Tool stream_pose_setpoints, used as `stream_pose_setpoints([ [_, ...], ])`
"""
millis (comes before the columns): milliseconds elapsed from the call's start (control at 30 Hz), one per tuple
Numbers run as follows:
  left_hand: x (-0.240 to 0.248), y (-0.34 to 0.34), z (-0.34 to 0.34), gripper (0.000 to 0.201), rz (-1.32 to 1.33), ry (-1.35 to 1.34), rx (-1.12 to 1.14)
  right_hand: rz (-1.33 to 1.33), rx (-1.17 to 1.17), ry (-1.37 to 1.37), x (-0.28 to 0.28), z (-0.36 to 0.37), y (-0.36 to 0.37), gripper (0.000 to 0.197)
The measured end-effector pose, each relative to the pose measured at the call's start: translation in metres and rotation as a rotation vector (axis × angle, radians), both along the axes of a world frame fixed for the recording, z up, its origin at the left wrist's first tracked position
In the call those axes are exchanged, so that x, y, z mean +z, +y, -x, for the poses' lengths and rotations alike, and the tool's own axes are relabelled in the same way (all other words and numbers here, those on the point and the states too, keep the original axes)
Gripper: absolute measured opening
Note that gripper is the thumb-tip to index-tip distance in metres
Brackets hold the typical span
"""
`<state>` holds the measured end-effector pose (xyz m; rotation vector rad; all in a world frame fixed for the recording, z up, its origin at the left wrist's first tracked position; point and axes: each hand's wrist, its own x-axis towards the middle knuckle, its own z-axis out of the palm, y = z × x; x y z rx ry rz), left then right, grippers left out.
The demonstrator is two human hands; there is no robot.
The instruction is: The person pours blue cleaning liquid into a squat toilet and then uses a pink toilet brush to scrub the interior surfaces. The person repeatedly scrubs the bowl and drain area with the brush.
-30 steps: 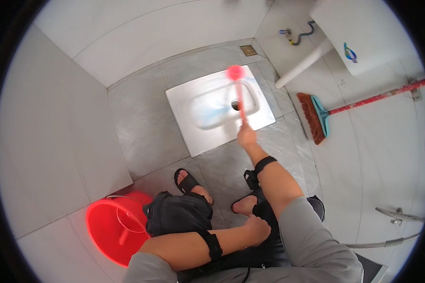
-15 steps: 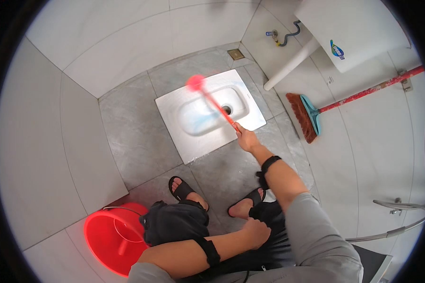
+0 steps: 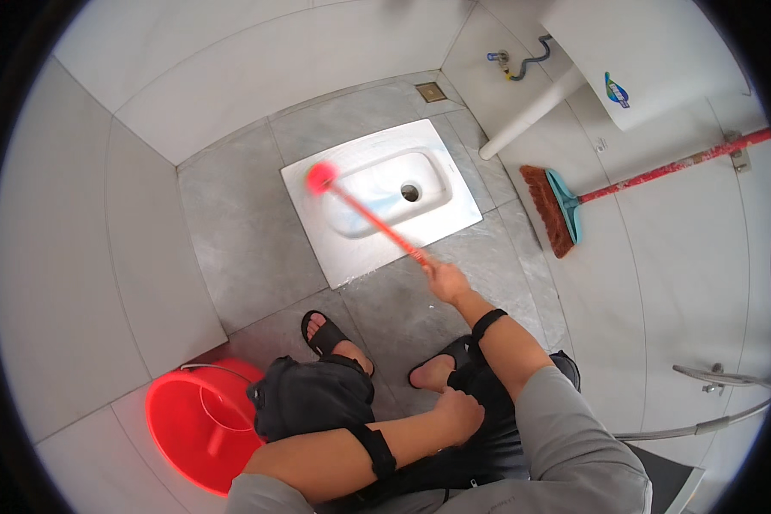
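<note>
My right hand [image 3: 447,282] is closed round the handle end of a red toilet brush [image 3: 377,224]. The brush's round head, blurred, is over the left rim of a white squat toilet [image 3: 320,257] set in the grey floor. Blue liquid streaks the toilet's bowl, and a dark drain hole [image 3: 409,193] shows toward its right end. Curled into a fist, my left hand [image 3: 460,416] rests at my right knee on the dark trousers, and I see nothing in it.
A red bucket [image 3: 158,428] stands at the lower left, beside my leg. On the right wall hangs a broom [image 3: 565,214] with brown bristles. Above it are a white cistern [image 3: 651,60] and its pipe [image 3: 531,115]. A floor drain [image 3: 431,92] lies in the far corner.
The brush head has swung left and nearer, from the far rim to the left rim of the toilet. My right hand has come slightly nearer, still holding the brush. My left hand stays put.
</note>
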<state>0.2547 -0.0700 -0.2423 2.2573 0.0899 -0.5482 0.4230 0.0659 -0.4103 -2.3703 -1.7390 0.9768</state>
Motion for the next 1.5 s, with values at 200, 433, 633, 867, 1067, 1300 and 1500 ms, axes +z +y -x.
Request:
stream_pose_setpoints([
  [200, -0.001, -0.005, -0.01, 0.036, 0.008, 0.064, -0.073, -0.141, -0.515, 0.158, -0.025, -0.004, 0.017, 0.047],
  [433, -0.003, -0.003, -0.002, 0.035, -0.031, -0.023, -0.019, -0.111, -0.01, -0.015, -0.017, -0.027, 0.019, 0.049],
  [633, 0.003, -0.004, -0.013, 0.035, 0.021, 0.036, -0.084, -0.174, -0.32, -0.108, -0.029, -0.029, 0.047, 0.05],
  [867, -0.004, -0.004, -0.001, 0.028, 0.004, 0.018, 0.014, 0.048, 0.124, -0.206, 0.008, -0.021, 0.048, 0.053],
  [1067, -0.008, -0.011, -0.011, 0.024, 0.012, 0.07, -0.052, -0.245, -0.092, -0.049, -0.044, 0.015, 0.069, 0.05],
  [1300, 0.011, 0.01, -0.009, 0.026, -0.025, 0.046, -0.085, -0.074, 0.139, 0.06, 0.003, 0.105, 0.079, 0.049],
  [1500, -0.001, -0.012, -0.013, 0.03, -0.063, 0.015, 0.088, -0.2, 0.312, 0.12, 0.029, 0.063, -0.034, 0.054],
])
